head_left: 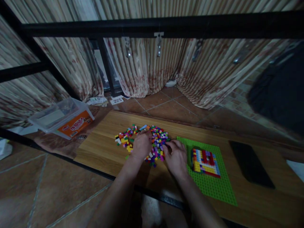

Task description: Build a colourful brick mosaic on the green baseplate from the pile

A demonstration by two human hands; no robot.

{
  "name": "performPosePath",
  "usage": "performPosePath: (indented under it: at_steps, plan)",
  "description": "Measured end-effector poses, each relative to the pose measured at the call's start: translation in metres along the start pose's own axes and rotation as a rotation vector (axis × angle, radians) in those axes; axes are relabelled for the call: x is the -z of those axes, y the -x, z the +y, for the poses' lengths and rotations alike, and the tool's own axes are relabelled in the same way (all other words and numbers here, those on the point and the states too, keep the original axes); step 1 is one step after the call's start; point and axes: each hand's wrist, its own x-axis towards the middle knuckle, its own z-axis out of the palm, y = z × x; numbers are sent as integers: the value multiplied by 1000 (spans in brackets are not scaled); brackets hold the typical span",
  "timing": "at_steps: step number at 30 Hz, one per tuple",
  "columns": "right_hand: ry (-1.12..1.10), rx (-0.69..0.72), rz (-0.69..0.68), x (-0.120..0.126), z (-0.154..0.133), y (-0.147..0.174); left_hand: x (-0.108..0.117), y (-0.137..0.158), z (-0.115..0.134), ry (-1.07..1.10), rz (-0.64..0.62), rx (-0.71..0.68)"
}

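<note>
A loose pile of small toy building bricks (159,135) in many colours is spread over the wooden table. My left hand (142,144) is over the middle of the pile with its fingers curled down; their tips are hidden. At the pile's right edge is my right hand (177,155), thumb and forefinger drawn together among the bricks. Anything pinched there is too small to make out. To the right of that hand lies a green baseplate (213,190). On it stands a low, roughly square build of bricks (206,162) in yellow, red, white and blue rows.
A dark flat slab (251,164), perhaps a tablet, lies on the wooden table (99,142) right of the baseplate. Beyond the table's left end stands a clear plastic box (63,117) with an orange label. Black metal bars (133,28) and striped curtains (133,69) are behind.
</note>
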Motion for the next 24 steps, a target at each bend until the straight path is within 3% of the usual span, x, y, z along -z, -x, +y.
performPosePath:
  at_steps: [5,10,13,18,24]
  plan:
    - [-119,-43,22,2,-7,0,0,-2,0,50,-8,29]
    - [-261,-55,113,31,-3,0,4,-3,0,113,-14,56]
    - [-292,-150,225,59,14,1,6,-3,2,190,16,50]
    - [-337,-502,348,101,63,5,4,-3,8,282,16,-5]
    - [-44,-547,262,132,103,15,-4,-5,21,382,29,-86]
